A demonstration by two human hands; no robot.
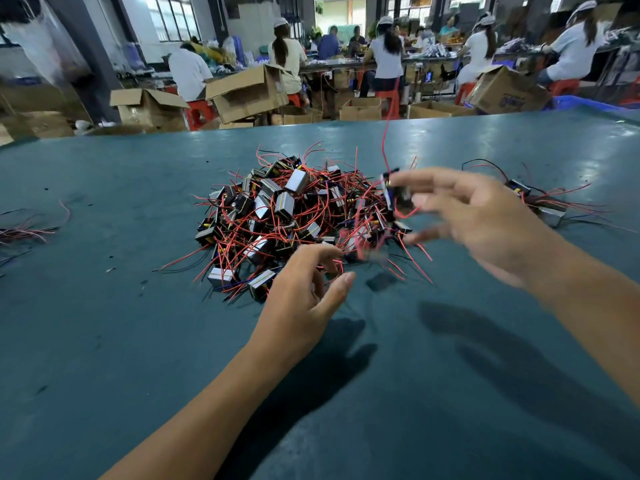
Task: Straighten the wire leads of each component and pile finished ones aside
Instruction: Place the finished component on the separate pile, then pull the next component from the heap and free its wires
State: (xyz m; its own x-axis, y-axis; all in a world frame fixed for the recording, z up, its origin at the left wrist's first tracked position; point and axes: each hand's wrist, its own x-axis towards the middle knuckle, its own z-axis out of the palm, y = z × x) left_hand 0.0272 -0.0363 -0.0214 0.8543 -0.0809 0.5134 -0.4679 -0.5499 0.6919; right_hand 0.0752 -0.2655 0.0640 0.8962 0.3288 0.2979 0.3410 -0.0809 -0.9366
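Most remains: a big heap (287, 216); few finished (543, 202) right of it. Right hand (485, 223) pinches a component (398, 195); left hand (304, 292) is loose, empty.

The heap of components (284, 220) lies on the bench (104, 341), about midway across it. Left of the heap, at the bench's edge, lies a small bundle of wires (24, 232). Right of the heap, apart from it, lies a smaller pile of components (540, 202). The left hand (301, 296) is just before the heap's near edge. The right hand (485, 220) is above the heap's right edge, between heap and smaller pile, with one component (394, 195) in its grip. Behind the heap, beyond the bench, stand cardboard boxes (242, 95) and seated workers (388, 60).
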